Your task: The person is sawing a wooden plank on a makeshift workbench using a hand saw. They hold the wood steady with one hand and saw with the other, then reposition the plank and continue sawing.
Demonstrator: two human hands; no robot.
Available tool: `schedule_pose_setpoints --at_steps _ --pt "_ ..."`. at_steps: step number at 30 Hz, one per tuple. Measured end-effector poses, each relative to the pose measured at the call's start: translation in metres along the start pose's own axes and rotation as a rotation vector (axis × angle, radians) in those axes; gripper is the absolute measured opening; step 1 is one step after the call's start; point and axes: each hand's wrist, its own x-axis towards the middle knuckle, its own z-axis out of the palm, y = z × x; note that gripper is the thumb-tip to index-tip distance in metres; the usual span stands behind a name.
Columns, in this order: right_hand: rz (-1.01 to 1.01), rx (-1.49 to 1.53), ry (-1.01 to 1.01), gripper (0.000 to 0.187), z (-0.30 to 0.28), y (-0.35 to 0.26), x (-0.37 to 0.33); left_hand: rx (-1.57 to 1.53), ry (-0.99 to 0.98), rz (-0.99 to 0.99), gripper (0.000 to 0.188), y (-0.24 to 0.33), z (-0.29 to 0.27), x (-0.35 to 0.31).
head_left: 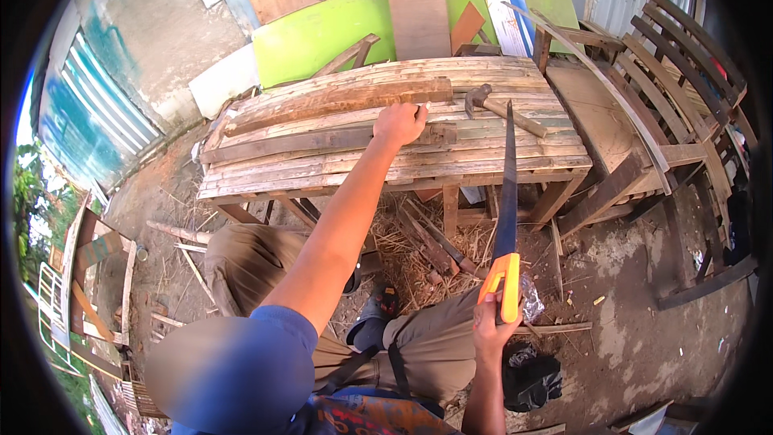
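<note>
My right hand grips the yellow-orange handle of a handsaw. Its dark blade points away from me, the tip overlapping the bench's right part in view. My left hand is closed over the worktop between two wooden planks, at the nearer plank. Its fingers are curled, and a small pale tip shows beside them; what they hold is not clear. Just beyond lies the farther plank. To the right of the planks, a hammer with a wooden handle lies on the slatted bench.
Right of the bench stand wooden slatted seats, with a long thin strip leaning across. Lime-green panels lean behind. Wood offcuts and straw lie under the bench near my feet. A black plastic bag rests by my right forearm.
</note>
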Motion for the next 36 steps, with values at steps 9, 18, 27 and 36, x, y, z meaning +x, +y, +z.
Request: schedule_pose_setpoints --at_steps 9,18,27,36 --pt "-0.155 -0.191 -0.045 0.013 0.051 0.051 -0.009 -0.001 -0.040 0.094 0.057 -0.005 0.004 0.015" --pt "-0.144 -0.205 -0.010 0.015 0.086 0.056 0.005 -0.087 -0.138 0.178 0.046 -0.018 0.008 0.054" --pt "-0.157 -0.159 -0.019 0.020 0.111 0.057 -0.002 -0.218 0.034 0.290 0.044 -0.019 0.003 0.056" --pt "-0.296 -0.247 -0.030 0.016 0.086 0.072 -0.018 -0.187 -0.080 0.185 0.061 -0.020 -0.001 0.032"
